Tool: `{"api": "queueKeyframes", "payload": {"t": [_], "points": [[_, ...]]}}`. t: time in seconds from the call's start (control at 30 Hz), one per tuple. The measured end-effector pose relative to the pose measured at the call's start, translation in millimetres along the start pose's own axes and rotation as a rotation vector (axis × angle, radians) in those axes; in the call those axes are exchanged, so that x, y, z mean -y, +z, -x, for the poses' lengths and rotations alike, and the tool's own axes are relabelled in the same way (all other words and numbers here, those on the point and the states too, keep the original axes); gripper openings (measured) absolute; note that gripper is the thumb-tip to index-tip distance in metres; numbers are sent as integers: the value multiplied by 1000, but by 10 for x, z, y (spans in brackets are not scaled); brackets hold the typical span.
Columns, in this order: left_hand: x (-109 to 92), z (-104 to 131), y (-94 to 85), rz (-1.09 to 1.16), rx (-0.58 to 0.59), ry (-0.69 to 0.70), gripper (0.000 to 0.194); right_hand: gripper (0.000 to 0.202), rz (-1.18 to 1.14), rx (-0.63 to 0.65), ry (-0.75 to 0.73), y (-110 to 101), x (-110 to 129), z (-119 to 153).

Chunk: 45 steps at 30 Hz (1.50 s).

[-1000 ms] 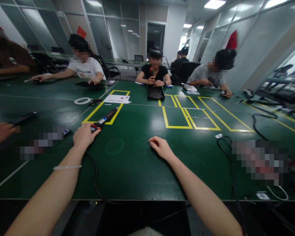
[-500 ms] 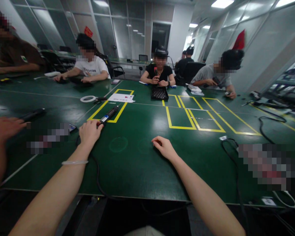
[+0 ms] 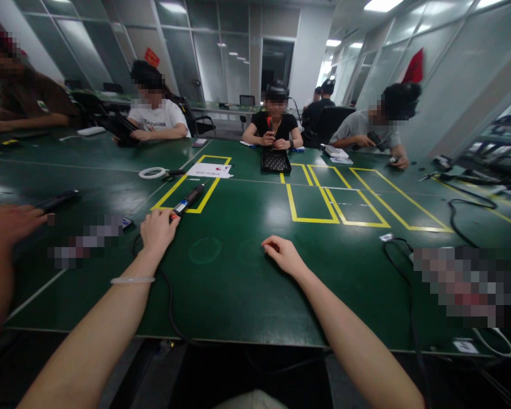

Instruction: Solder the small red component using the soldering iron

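Observation:
My left hand [image 3: 159, 230], with a pale bracelet on its wrist, is wrapped over the rear end of an electric screwdriver [image 3: 187, 201]. The black tool lies on the green table [image 3: 230, 301], its tip pointing away from me and a little right, over a yellow tape outline [image 3: 202, 208]. A black cable [image 3: 170, 301] runs from under this hand to the table's front edge. My right hand [image 3: 283, 254] rests on the table, its fingers curled in toward the thumb, and nothing shows in it. Beside its fingertips is a faint ring mark.
A white paper sheet [image 3: 209, 170] and a white coil [image 3: 152, 172] lie beyond the screwdriver. More tape outlines [image 3: 315, 219] mark the right side. A neighbour's hand [image 3: 12, 224] reaches in at left. Across the table, a person works over a black tray [image 3: 275, 161]. Cables [image 3: 402, 275] lie at right.
My left hand has shifted very slightly right on the screwdriver; my right hand stays put. Across at left, the person in white has raised a dark object off the table.

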State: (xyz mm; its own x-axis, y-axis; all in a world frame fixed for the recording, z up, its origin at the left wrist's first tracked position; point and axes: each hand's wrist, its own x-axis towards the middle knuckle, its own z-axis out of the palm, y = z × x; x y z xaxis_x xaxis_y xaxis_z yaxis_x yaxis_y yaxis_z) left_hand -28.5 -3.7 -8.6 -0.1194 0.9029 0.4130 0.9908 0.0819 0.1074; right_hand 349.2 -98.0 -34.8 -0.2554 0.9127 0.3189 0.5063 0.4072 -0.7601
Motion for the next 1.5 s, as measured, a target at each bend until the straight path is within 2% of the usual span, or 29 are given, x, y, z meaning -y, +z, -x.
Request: {"api": "queueKeyframes", "payload": {"t": [0.13,0.2,0.27,0.33,0.43,0.5,0.6,0.7,0.8,0.9,1.1,1.2,1.33,1.5], "points": [[-26,-17,-40,221,-109,3,35,16,-12,-1,7,-4,10,1],[-161,-4,-88,419,-60,4,37,16,-22,0,11,-5,25,0],[-401,50,-165,690,116,42,42,16,-36,3,14,-5,41,-1],[-721,153,-268,960,341,118,48,15,-69,6,25,0,49,0],[-1223,364,-427,1210,646,151,58,18,-179,16,33,16,49,2],[-1492,502,-490,1285,838,187,62,23,-286,32,22,32,47,2],[-1726,664,-486,1310,987,221,63,34,-416,68,7,55,55,-2],[-1786,770,-415,1297,1046,231,65,31,-459,103,-3,75,68,-3],[-1768,822,-342,1284,1063,238,66,23,-474,132,6,91,75,0],[-1745,827,-290,1255,1016,254,63,22,-480,149,41,95,73,-3],[-1693,809,-282,1128,692,446,39,30,-470,60,150,60,31,-40],[-1679,828,-305,1056,580,543,34,31,-471,41,162,49,13,-50],[-1675,838,-311,1024,538,576,25,29,-509,40,137,59,13,-47],[-1646,817,-271,1034,542,540,25,34,-616,26,118,79,12,-36]]}}
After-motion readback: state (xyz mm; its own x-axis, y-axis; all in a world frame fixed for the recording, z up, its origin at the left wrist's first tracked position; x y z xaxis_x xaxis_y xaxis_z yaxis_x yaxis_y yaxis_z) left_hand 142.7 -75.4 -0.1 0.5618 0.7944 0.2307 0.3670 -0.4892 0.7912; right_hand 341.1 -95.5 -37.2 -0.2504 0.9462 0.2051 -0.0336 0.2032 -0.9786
